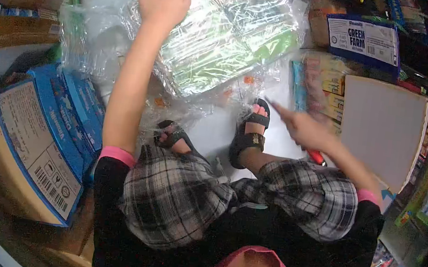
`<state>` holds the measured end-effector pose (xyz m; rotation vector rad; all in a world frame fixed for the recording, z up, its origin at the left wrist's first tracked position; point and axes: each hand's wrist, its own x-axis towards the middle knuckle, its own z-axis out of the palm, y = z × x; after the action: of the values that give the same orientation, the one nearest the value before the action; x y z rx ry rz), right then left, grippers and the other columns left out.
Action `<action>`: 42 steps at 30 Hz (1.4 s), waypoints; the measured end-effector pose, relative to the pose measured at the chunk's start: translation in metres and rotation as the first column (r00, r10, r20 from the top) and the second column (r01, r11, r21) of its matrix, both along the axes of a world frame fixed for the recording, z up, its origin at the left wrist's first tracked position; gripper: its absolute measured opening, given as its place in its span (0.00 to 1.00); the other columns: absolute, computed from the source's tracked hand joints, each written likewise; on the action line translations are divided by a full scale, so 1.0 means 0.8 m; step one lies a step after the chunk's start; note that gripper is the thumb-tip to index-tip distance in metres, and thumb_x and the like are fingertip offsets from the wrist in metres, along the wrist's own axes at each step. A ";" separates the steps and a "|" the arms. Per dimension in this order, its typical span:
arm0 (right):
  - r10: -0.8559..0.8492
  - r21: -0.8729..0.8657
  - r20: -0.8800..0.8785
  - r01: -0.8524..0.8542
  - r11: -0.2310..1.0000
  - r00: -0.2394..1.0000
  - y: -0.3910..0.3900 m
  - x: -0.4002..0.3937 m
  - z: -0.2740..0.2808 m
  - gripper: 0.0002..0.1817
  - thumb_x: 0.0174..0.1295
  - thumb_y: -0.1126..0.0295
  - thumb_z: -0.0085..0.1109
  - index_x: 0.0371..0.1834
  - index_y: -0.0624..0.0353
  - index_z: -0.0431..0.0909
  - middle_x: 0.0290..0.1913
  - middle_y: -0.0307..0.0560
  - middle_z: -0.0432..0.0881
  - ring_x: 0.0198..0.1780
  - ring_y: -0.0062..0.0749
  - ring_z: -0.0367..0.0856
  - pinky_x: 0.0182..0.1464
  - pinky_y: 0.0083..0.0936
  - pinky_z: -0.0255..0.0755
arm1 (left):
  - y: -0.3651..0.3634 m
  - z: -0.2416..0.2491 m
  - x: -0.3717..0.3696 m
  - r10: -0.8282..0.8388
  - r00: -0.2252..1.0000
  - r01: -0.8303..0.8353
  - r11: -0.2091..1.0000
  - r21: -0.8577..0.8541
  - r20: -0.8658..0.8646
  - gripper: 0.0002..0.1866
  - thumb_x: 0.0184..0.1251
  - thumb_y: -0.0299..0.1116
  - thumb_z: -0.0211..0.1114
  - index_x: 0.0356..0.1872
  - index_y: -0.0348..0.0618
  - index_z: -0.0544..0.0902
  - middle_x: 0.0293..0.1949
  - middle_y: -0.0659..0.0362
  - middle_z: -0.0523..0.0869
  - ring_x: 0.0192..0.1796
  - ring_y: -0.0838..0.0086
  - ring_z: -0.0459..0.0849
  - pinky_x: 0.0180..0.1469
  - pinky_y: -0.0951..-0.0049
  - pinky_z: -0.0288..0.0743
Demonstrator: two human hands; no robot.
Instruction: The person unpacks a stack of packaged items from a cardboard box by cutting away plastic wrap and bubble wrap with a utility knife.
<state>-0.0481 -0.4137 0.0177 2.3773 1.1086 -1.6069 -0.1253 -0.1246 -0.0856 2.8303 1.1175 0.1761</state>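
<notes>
A large package (237, 35) wrapped in shiny clear plastic, with green and white showing through, lies on the floor before me. My left hand (164, 2) rests on its upper left edge, fingers curled on the plastic. Loose, crumpled clear film (89, 38) spreads to the left of the package and along its near edge. My right hand (308, 130) is closed around a red-handled knife (318, 157), apart from the package at its lower right. The handle end sticks out below the hand; the thin front part near the fingertip is blurred.
Blue-edged cartons (37, 133) stand close on my left. On the right are a box marked Green Farm (364, 40), a plain grey-white panel (380, 127) and small packets (332, 86). My sandalled feet (255, 122) are just below the package.
</notes>
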 end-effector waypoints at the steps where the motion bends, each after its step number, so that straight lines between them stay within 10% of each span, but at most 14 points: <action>1: 0.013 -0.174 -0.041 -0.020 0.985 0.999 -0.015 0.003 -0.012 0.24 0.57 0.73 0.37 0.60 0.49 0.53 0.18 0.45 0.66 0.21 0.23 0.64 0.29 0.18 0.62 | 0.004 -0.001 0.001 0.002 1.000 -0.002 1.000 0.013 0.001 0.22 0.58 0.46 0.41 0.46 0.42 0.70 0.39 0.53 0.77 0.40 0.60 0.75 0.42 0.58 0.64; 4: -0.303 -0.010 -0.074 0.303 0.953 0.950 -0.064 0.014 -0.036 0.23 0.59 0.70 0.38 0.60 0.52 0.53 0.21 0.41 0.68 0.19 0.23 0.64 0.28 0.18 0.63 | -0.006 -0.002 0.002 -0.023 0.997 0.021 0.999 0.036 0.076 0.23 0.57 0.45 0.44 0.50 0.43 0.67 0.44 0.51 0.74 0.47 0.57 0.72 0.46 0.56 0.62; 6: -0.438 0.132 -0.081 0.445 0.886 0.896 -0.086 0.020 -0.064 0.23 0.59 0.68 0.38 0.60 0.52 0.52 0.21 0.40 0.67 0.18 0.22 0.64 0.24 0.18 0.63 | -0.019 0.007 -0.003 -0.302 0.863 0.223 0.947 0.232 0.405 0.27 0.53 0.49 0.49 0.53 0.46 0.65 0.54 0.50 0.64 0.58 0.58 0.59 0.55 0.49 0.50; 8: -0.627 0.297 -0.116 0.630 0.718 0.770 -0.082 0.021 -0.071 0.25 0.58 0.61 0.44 0.58 0.56 0.54 0.25 0.37 0.65 0.17 0.18 0.63 0.19 0.16 0.62 | -0.072 0.041 -0.011 -0.446 0.829 0.448 0.891 0.076 0.338 0.27 0.54 0.49 0.50 0.55 0.50 0.63 0.56 0.51 0.61 0.60 0.56 0.55 0.55 0.45 0.47; 23: -0.589 0.644 -0.505 0.730 0.230 0.631 -0.012 0.032 -0.161 0.17 0.48 0.71 0.58 0.40 0.58 0.65 0.21 0.31 0.63 0.17 0.12 0.60 0.16 0.11 0.55 | -0.145 0.022 -0.045 -0.591 0.770 0.586 0.804 0.102 0.239 0.13 0.48 0.30 0.58 0.38 0.44 0.74 0.40 0.60 0.77 0.46 0.63 0.74 0.46 0.62 0.69; 25: -0.654 0.674 -0.556 0.738 0.006 0.513 -0.013 0.031 -0.174 0.15 0.47 0.73 0.58 0.36 0.58 0.63 0.21 0.31 0.63 0.18 0.11 0.61 0.16 0.11 0.56 | -0.140 0.028 -0.056 -0.588 0.716 0.577 0.802 0.153 0.376 0.08 0.48 0.32 0.57 0.30 0.41 0.76 0.34 0.59 0.79 0.37 0.68 0.78 0.38 0.67 0.72; 28: -0.616 0.698 -0.598 0.710 -0.087 0.512 0.002 0.053 -0.173 0.14 0.48 0.75 0.57 0.34 0.57 0.61 0.22 0.32 0.64 0.18 0.12 0.61 0.17 0.11 0.57 | -0.097 0.092 -0.078 -0.342 0.730 0.257 0.940 0.226 0.592 0.04 0.49 0.23 0.54 0.26 0.39 0.76 0.27 0.56 0.80 0.27 0.70 0.77 0.29 0.73 0.70; 31: -0.575 0.726 -0.607 0.677 -0.119 0.549 0.015 0.064 -0.152 0.13 0.50 0.76 0.55 0.36 0.58 0.61 0.24 0.35 0.66 0.18 0.14 0.63 0.17 0.12 0.58 | -0.050 0.137 -0.072 0.035 0.535 0.150 0.979 -0.136 0.844 0.06 0.55 0.22 0.51 0.26 0.34 0.76 0.24 0.58 0.79 0.24 0.78 0.76 0.27 0.79 0.68; 35: -0.510 0.694 -0.687 0.675 -0.251 0.517 0.021 0.082 -0.144 0.13 0.51 0.76 0.52 0.38 0.60 0.61 0.26 0.37 0.68 0.19 0.15 0.65 0.18 0.11 0.60 | 0.000 0.167 -0.060 -0.051 0.474 0.063 0.998 0.024 0.879 0.10 0.59 0.27 0.49 0.27 0.32 0.77 0.23 0.60 0.79 0.24 0.83 0.73 0.26 0.82 0.67; 38: -0.516 0.711 -0.673 0.655 -0.254 0.531 0.023 0.089 -0.134 0.11 0.53 0.74 0.50 0.38 0.60 0.61 0.26 0.37 0.68 0.19 0.14 0.65 0.18 0.11 0.61 | 0.054 0.203 -0.036 0.173 0.387 0.186 0.948 -0.260 0.906 0.13 0.60 0.31 0.49 0.22 0.33 0.75 0.19 0.63 0.75 0.21 0.84 0.67 0.28 0.82 0.68; 40: -0.504 0.667 -0.718 0.683 -0.299 0.480 0.026 0.091 -0.133 0.11 0.53 0.74 0.49 0.39 0.60 0.61 0.25 0.36 0.67 0.19 0.14 0.65 0.19 0.11 0.61 | 0.128 0.202 -0.025 0.135 0.634 0.118 0.957 -0.267 0.761 0.17 0.61 0.35 0.48 0.15 0.36 0.69 0.15 0.66 0.68 0.19 0.85 0.61 0.24 0.82 0.65; 42: -0.496 0.638 -0.745 0.693 -0.336 0.445 0.029 0.089 -0.133 0.11 0.54 0.74 0.49 0.39 0.59 0.61 0.25 0.36 0.67 0.20 0.14 0.65 0.19 0.11 0.60 | 0.151 0.211 -0.004 0.127 0.602 0.152 0.951 -0.269 0.788 0.18 0.61 0.36 0.47 0.13 0.38 0.66 0.14 0.67 0.64 0.18 0.85 0.58 0.21 0.81 0.61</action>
<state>0.0232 -0.3903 -0.0889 4.6468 1.0283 -1.1354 -0.1282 -0.0040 0.0829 2.0389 0.7883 1.0538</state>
